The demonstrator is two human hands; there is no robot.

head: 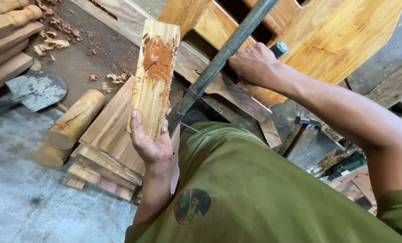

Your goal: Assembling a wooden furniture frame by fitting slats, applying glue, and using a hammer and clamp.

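Observation:
My left hand (150,143) grips the lower end of a narrow wooden board (155,81), held upright. A smear of orange-brown paste covers the board's upper half. My right hand (254,63) is closed around a blue-handled tool (280,48), pressed against a large varnished wooden furniture piece (340,36). A long dark metal clamp bar (223,56) runs diagonally between my two hands, in front of the furniture piece.
A stack of wooden planks (108,148) lies on the floor below my left hand. Beside it are round log pieces (75,119), a flat metal blade (36,90) and wood shavings (52,42). More timber (5,49) sits top left.

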